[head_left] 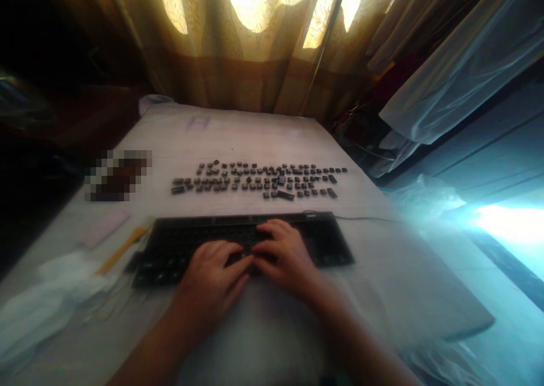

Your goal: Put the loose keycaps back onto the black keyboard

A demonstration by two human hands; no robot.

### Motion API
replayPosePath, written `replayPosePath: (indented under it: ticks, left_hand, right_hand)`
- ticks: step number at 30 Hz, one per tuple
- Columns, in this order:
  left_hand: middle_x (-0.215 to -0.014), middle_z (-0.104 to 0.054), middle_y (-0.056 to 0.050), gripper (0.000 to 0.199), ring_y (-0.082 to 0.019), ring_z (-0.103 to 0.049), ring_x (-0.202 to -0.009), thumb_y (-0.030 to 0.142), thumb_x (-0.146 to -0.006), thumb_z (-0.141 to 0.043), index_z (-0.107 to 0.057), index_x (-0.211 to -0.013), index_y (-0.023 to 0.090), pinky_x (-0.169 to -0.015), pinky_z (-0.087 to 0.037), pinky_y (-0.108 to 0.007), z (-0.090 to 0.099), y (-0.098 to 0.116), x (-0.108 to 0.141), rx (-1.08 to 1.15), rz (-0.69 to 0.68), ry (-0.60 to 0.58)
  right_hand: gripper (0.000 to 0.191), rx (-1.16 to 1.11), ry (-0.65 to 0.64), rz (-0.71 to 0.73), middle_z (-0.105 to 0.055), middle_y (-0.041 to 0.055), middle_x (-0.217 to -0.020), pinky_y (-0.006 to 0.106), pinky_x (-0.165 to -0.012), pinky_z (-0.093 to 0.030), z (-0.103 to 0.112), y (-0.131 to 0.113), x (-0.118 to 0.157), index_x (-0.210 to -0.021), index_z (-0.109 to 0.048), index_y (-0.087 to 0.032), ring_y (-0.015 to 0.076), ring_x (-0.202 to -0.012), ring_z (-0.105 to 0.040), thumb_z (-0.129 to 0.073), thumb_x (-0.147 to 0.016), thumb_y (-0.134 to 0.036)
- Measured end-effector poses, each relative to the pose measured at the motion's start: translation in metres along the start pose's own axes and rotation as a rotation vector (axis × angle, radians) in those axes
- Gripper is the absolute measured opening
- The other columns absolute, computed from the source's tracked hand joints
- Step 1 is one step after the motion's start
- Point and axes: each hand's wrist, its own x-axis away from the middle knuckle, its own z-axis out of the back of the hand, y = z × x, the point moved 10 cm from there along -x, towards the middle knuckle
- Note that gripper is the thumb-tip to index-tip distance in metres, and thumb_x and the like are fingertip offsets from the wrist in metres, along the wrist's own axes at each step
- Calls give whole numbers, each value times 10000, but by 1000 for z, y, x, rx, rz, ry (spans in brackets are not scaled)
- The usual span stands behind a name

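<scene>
A black keyboard (327,241) lies at a slant in front of me, with keys on its left part and a darker, blurred right part. My left hand (216,270) rests over its front middle, fingers bent, thumb and forefinger drawn together. My right hand (284,255) meets it from the other side, fingers curled down onto the keyboard and tips close to the left thumb. Anything small between the fingertips is hidden by blur. Behind the keyboard, loose black keycaps (281,180) are spread in rough rows.
A white-covered table (263,134) carries everything. To the left are a pink rectangular piece (104,227), a yellow-orange strip (121,251), crumpled white plastic (42,301) and a pixelated item (119,176). The keyboard's cable (369,218) runs right. Curtains (263,68) hang behind.
</scene>
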Motion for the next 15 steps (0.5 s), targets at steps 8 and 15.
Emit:
replayPosePath:
  ticks: [8,15]
  left_hand:
    - [-1075,-679,-106,263,-277,-582,-1006,237,-925,-538,-724,-1109,211,-895,-477,-464,0,4,-1,-44,-28,12]
    - [-1082,-678,-110,275,-278,-584,-1008,229,-930,-535,-718,-1135,211,-888,-477,-462,-1,5,0,-46,-31,27]
  right_hand:
    - [181,-2,74,-9,-723,81,-1167,543,-984,-469,1,1,8,-910,-808,-288,332,-1211,-559,-797,-755,-196]
    - [158,-16,93,-21,-735,70,-1149,550,-992,-465,-1,5,9,-908,-810,-311,328,-1231,-552,-796,-772,-232]
